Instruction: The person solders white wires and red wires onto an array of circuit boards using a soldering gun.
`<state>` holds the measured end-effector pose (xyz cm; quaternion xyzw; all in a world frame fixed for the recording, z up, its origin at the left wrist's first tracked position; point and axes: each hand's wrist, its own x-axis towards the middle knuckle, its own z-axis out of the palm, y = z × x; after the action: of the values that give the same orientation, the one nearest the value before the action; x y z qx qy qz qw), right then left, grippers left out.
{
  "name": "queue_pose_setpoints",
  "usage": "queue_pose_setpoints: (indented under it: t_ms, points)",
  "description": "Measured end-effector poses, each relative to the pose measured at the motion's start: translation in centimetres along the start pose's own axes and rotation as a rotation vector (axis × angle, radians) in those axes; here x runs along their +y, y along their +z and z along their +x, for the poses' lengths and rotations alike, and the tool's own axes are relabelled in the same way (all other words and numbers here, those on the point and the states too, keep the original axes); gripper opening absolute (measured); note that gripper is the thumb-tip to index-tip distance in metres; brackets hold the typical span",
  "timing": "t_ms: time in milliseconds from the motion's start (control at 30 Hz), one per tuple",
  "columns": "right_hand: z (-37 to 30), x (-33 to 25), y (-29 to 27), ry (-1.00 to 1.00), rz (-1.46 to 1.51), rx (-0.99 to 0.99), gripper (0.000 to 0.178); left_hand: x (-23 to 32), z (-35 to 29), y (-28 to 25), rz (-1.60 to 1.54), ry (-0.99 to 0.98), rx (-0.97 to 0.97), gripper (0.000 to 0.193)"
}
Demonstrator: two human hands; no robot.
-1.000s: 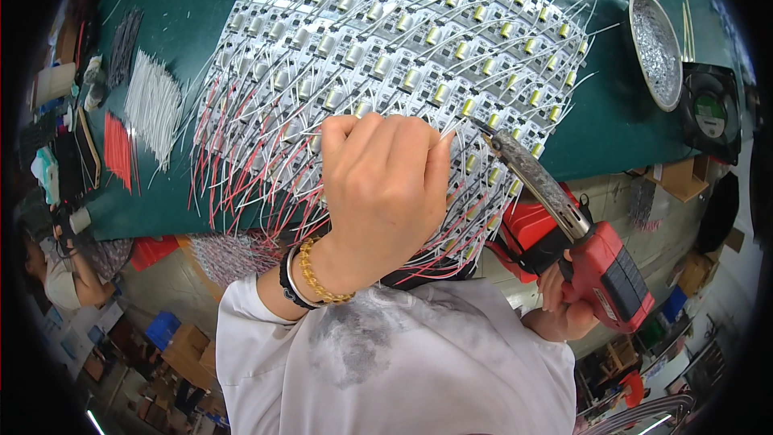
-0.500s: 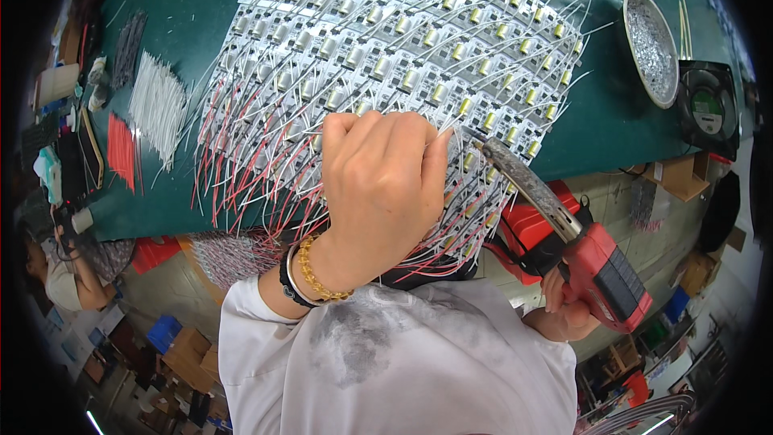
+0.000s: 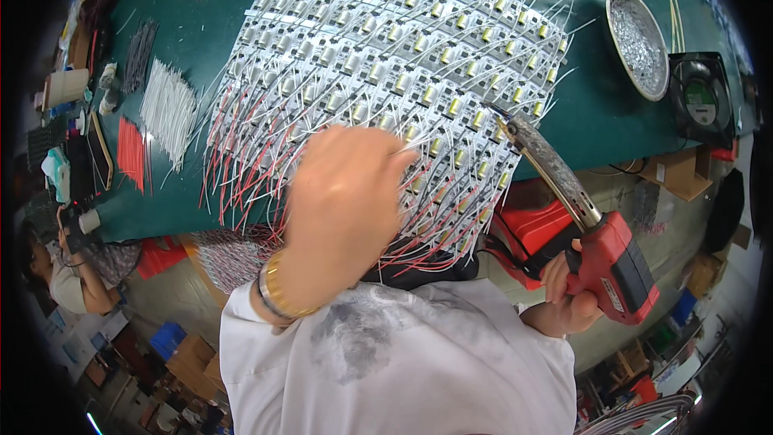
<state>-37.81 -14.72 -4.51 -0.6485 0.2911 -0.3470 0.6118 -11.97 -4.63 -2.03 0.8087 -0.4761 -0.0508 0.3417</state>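
Cloth of a white, grey-smudged shirt (image 3: 451, 362) lies nearest. The right hand (image 3: 568, 310) is wrapped around the handle of a red-and-black soldering iron (image 3: 588, 209) with a dull metal barrel, its tip by the boards' right side; contact is unclear. The left hand (image 3: 342, 189), blurred, curls over the near rows; whether it pinches a lead I cannot tell. Beneath it, a broad block of white circuit boards with yellowish cylinders (image 3: 374, 72) covers the green tabletop (image 3: 193, 36). Thin red leads (image 3: 233, 157) fringe its near and left edges; farther rows show white leads, no red that I can see. Wiring seems well advanced, though finished joints are indistinguishable. Loose straight red wires (image 3: 130, 153) and white wires (image 3: 169, 109) remain at left, unattached.
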Motion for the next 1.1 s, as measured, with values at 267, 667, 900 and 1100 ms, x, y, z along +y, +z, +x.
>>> queue_pose_setpoints:
  t_ms: [267,667,900,1100]
  points:
    - [-1.1,-0.1,-0.4,0.067,0.059,0.127,0.088,2.4,0.5,-1.6,-0.103,0.054,-0.007,0.01]
    - [-1.8,1.6,-2.3,0.034,0.29,-0.054,0.053,1.3,-0.2,5.3,0.048,0.121,0.126,0.017]
    - [-2.3,0.4,-1.0,0.214,0.3,0.152,0.027,1.5,0.1,5.1,0.011,0.138,0.1,0.015]
    - [-1.6,1.3,-4.4,-0.167,-0.288,-0.226,0.028,1.4,0.2,5.0,0.038,0.143,0.09,0.015]
